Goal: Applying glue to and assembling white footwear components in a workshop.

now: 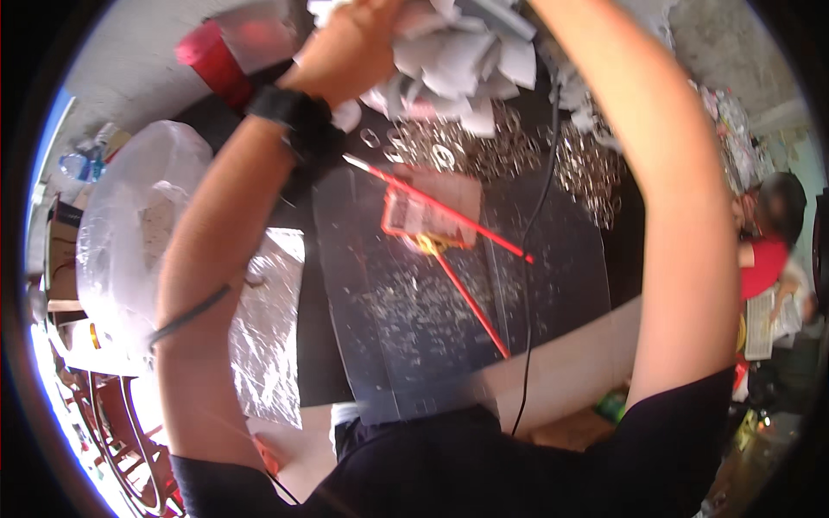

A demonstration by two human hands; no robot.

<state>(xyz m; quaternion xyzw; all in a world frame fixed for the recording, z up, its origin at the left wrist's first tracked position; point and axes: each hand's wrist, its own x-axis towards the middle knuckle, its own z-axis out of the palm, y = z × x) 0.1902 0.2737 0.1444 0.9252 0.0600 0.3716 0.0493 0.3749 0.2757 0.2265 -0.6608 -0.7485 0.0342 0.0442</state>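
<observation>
My left hand (358,47) reaches to the far edge of the view, beside a heap of white paper pieces (458,65). Its fingers are blurred and partly cut off, so what they hold, if anything, does not show. Only the forearm of my right arm appears, running up past the top edge; the right hand itself is outside the picture. Below the heap lie piles of shiny metal rings (466,147). On a dark mat (414,337) rest a thin red stick with a pale tip (458,217), a second red stick (471,302) and a small red-edged packet (414,211).
A black cable (528,302) crosses the mat. To the left stand a large clear plastic bag (129,224), a silver sheet (268,337) and a red container (211,60). Another person in a red top (762,263) sits at far right.
</observation>
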